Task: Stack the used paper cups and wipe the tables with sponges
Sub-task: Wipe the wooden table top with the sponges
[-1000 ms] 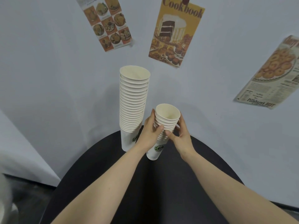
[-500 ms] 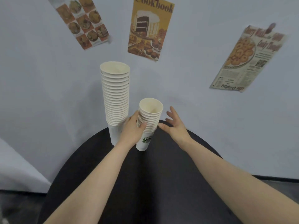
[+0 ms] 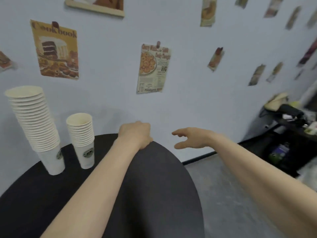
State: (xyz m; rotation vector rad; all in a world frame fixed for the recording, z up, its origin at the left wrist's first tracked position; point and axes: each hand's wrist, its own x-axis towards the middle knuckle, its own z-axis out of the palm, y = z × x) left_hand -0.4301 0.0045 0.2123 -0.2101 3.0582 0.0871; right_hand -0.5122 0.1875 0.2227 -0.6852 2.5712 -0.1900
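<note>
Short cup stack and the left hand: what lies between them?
Head view: only bare black tabletop between the short cup stack and the left hand.

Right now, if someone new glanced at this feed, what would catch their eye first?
Probably the two stacks of paper cups standing at the far left of the black round table: the tall stack, leaning slightly, and the short stack just right of it. Next, both bare hands, holding nothing: the left hand by the table's far edge, the right hand out past the edge with its grip open.
</note>
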